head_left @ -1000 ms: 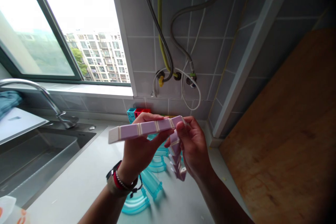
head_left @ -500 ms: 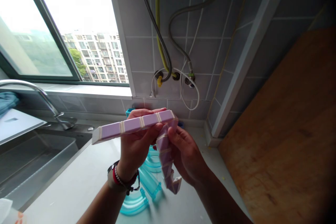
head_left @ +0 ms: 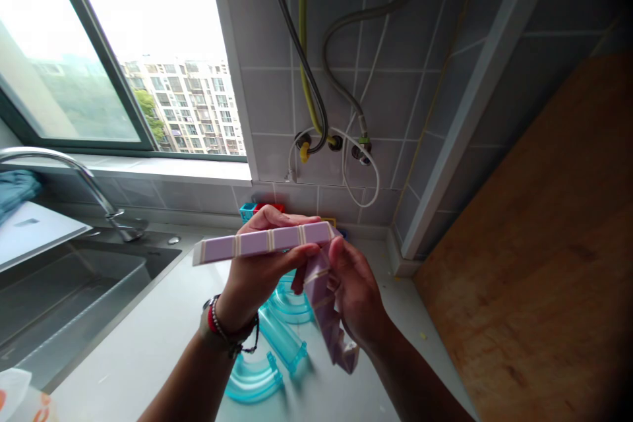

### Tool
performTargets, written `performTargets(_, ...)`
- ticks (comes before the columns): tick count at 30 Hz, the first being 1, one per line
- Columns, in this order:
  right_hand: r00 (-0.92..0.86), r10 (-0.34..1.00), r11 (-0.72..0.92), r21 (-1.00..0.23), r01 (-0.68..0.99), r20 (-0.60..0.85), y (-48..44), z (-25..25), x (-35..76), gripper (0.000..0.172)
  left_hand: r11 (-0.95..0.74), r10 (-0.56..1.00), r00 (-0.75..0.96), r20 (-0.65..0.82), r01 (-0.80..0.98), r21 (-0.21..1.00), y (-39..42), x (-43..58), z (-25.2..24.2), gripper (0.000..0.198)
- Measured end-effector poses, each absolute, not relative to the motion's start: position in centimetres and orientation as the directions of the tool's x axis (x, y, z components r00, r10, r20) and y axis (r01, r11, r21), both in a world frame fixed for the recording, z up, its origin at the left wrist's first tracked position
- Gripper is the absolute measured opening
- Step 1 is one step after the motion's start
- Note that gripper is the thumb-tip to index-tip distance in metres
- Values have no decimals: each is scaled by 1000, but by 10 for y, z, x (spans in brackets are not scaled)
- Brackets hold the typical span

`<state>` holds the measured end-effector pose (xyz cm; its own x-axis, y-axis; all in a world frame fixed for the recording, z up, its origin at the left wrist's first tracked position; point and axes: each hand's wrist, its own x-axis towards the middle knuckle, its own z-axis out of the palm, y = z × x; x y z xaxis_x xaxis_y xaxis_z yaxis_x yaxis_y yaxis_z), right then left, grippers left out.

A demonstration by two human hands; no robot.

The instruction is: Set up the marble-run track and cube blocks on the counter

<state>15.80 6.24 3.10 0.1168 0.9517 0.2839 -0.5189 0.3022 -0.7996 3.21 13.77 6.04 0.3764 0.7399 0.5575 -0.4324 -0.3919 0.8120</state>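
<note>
The person holds a purple snake toy in the air to the right of the sink, above the counter. The left hand has its grip pressed together on the toy's straight stretch, fingers over the top and thumb along the near side. That stretch lies nearly level, and its free end points back toward the sink. The right hand has its grip pinching the bent stretch just below the corner, and the rest of that stretch hangs down toward the counter in a zigzag.

Clear teal tracks lie on the counter to the right of the sink, under both hands. Small coloured blocks stand against the tiled wall, right of the sink and behind the hands. A wooden board leans far to the right of the sink. The tap arches over the sink's back edge.
</note>
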Motion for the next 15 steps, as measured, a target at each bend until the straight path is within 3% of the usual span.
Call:
performTargets(3, -115, 961, 141, -805, -576, 251, 60, 34, 169, 50, -461, 610, 421, 671, -500, 733, 147, 24, 65, 34)
performTargets(7, -473, 857, -147, -784, -603, 204, 59, 31, 178, 54, -290, 500, 559, 661, -611, 737, 155, 16, 63, 35)
performTargets(10, -522, 835, -228, -753, -617, 175, 62, 29, 177, 59, -174, 534, 617, 578, -589, 789, 156, 16, 56, 36)
performTargets(15, -478, 873, -242, -761, -602, 100, 68, 31, 175, 67, -142, 595, 650, 474, -495, 857, 157, 23, 51, 34)
